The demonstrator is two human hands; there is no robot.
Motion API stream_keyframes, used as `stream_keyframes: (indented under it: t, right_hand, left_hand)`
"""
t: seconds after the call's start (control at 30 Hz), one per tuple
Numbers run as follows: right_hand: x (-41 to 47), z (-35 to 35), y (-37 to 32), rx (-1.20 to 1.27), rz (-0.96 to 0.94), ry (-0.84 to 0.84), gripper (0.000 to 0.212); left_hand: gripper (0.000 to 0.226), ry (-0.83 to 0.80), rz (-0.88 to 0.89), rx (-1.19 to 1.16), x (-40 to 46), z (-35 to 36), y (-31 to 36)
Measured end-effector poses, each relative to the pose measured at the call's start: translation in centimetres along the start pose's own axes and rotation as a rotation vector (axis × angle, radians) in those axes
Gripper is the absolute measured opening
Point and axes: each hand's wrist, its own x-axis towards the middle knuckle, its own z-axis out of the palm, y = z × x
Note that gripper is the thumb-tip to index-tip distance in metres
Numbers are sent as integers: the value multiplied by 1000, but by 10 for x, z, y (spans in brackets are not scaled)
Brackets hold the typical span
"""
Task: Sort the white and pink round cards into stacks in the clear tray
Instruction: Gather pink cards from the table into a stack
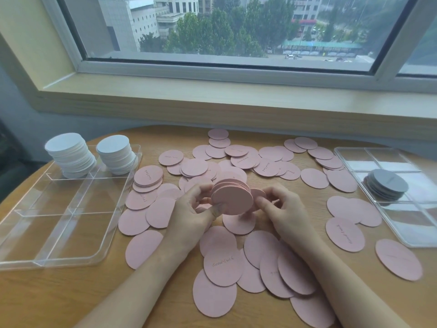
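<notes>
My left hand grips a thick stack of pink round cards held on edge above the table's middle. My right hand pinches one pink card against the stack's far side. Several loose pink cards lie scattered over the wooden table around both hands. The clear divided tray sits at the left. Two stacks of white round cards, one in its far-left compartment and one in the compartment beside it, stand there; the other compartments hold nothing.
A second clear tray at the right edge holds a stack of grey round cards. The round wooden table ends close to a wall below a wide window sill.
</notes>
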Motion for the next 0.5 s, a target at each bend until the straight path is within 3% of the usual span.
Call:
stream_keyframes:
  t: [0.3, 0.5]
  right_hand:
    - [-8, -6, -13, 380, -101, -156, 21]
    - [-8, -3, -5, 394, -91, -270, 27]
  left_hand:
    - [40, -9, -3, -5, -1, 2, 2]
    - [37, -40, 29, 6, -4, 4, 3]
